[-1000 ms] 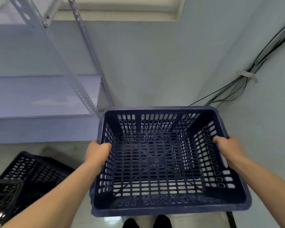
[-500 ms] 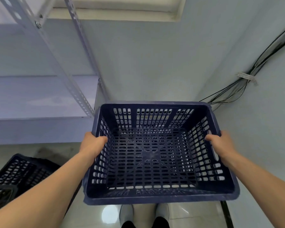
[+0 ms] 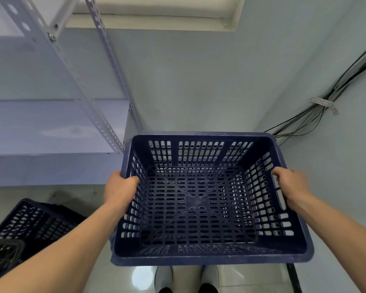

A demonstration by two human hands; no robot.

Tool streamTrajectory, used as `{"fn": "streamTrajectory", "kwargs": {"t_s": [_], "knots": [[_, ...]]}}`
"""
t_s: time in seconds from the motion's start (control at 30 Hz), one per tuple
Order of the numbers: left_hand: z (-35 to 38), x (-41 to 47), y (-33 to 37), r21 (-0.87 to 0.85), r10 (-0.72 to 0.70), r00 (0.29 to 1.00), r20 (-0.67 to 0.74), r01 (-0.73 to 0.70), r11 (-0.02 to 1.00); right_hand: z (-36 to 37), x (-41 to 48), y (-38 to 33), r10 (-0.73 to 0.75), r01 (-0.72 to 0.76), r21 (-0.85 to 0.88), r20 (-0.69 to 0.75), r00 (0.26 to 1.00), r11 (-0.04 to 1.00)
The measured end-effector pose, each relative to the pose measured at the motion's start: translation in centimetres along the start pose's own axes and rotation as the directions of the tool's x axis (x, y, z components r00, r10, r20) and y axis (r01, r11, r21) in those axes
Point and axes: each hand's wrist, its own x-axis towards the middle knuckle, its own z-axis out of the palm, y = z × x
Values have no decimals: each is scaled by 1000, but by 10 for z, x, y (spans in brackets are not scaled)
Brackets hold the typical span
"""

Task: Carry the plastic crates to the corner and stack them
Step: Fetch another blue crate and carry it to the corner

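Note:
I hold an empty dark blue plastic crate with slotted walls in front of me, above the floor and facing the room corner. My left hand grips its left rim, thumb inside the crate. My right hand grips the right rim at the handle slot. Two more dark crates sit on the floor at the lower left: one blue crate and a black crate cut off by the frame edge.
A white metal shelf rack stands on the left against the wall. Black cables run down the right wall to the corner. Glossy tiled floor and my shoes show below the crate.
The crate has risen slightly in view and come closer to the corner; the floor crates have slid further left and down. Both hands keep the same grip.

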Motion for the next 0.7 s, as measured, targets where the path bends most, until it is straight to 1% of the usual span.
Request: {"fn": "streamTrajectory", "kwargs": {"t_s": [0.2, 0.27, 0.33, 0.4, 0.5, 0.63, 0.7], "knots": [[-1, 0, -1, 14, -4, 999, 43, 4, 1000, -2, 1, 0, -73, 80, -54, 124, 990, 995], [-2, -2, -2, 0, -3, 999, 44, 3, 1000, -3, 0, -3, -64, 69, -33, 125, 990, 997], [-3, -2, -1, -28, -7, 999, 32, 8, 1000, -4, 1, -10, -36, 34, 21, 87, 996, 999], [-3, -1, 0, -49, -17, 1000, 9, 18, 999, -3, 4, -16, -56, 54, 30, 63, 996, 998], [-2, 3, -1, -67, -13, 1000, -8, 13, 998, -2, 9, -21, -114, 114, 3, 95, 989, 993], [2, 2, -1, -76, -7, 1000, 8, 7, 997, 1, 11, -17, -180, 190, -43, 173, 968, 981], [3, 3, 2, -83, -2, 1000, 18, 4, 997, 3, 14, -9, -179, 198, -95, 178, 968, 975]]}}
